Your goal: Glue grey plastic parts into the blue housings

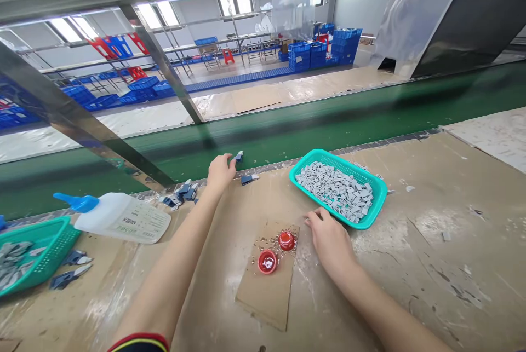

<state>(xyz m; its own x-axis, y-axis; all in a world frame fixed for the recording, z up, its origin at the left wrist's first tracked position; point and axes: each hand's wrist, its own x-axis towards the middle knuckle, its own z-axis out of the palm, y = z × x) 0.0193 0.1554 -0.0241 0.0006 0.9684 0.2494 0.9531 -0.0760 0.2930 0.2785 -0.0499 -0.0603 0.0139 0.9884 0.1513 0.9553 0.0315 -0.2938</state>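
Observation:
My left hand [219,172] reaches to the far edge of the worktable and pinches a small grey-blue part [239,156] beside the green conveyor belt [287,133]. A second such part [249,178] lies just right of that hand. My right hand [331,240] rests on the table with fingers curled, next to the near corner of a teal basket [296,178] full of small grey pieces; whether it holds one is hidden. Two red caps [286,240] [267,261] sit on a cardboard scrap [269,286] between my arms.
A white glue bottle [123,218] with a blue nozzle lies on its side at left. Several blue-grey parts [181,195] are piled near it. Another teal basket [36,253] stands at the left edge. Steel frame bars [164,64] cross above the belt.

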